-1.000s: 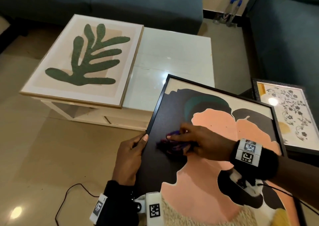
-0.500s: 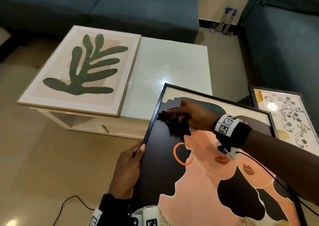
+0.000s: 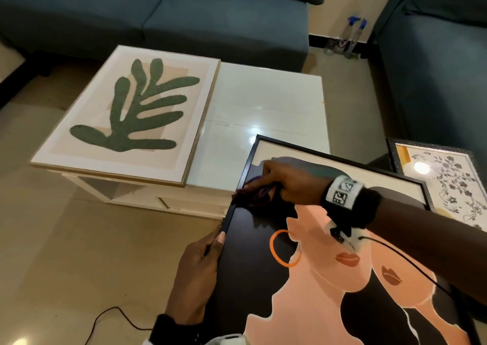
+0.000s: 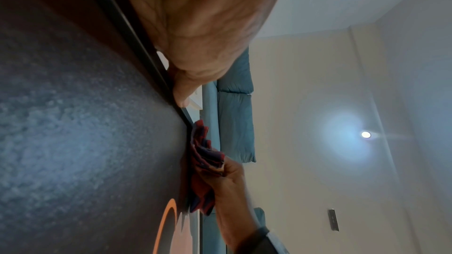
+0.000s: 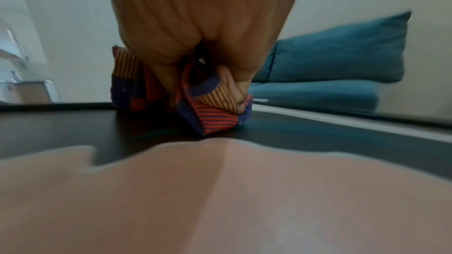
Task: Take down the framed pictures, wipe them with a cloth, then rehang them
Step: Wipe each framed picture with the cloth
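Note:
A black-framed picture of two peach faces (image 3: 329, 286) lies tilted in front of me. My left hand (image 3: 203, 263) grips its left edge, thumb on the front (image 4: 181, 96). My right hand (image 3: 284, 184) holds a crumpled striped red, orange and purple cloth (image 3: 254, 193) and presses it on the glass near the picture's upper left edge. The cloth (image 5: 212, 109) is bunched in my curled fingers, and it also shows against the frame (image 4: 205, 154). A leaf picture in a light wooden frame (image 3: 131, 112) lies flat on the white coffee table (image 3: 268, 112).
A third picture with a floral pattern (image 3: 442, 181) lies at the right, beside a blue sofa (image 3: 434, 81). Another blue sofa (image 3: 158, 15) stands behind the table. Spray bottles (image 3: 350, 36) stand on the floor by the wall. A black cable (image 3: 110, 318) runs over the tiled floor.
My right hand has slid the cloth up the glass from the middle of the dark area toward the upper left edge. The left hand has kept its grip on the frame.

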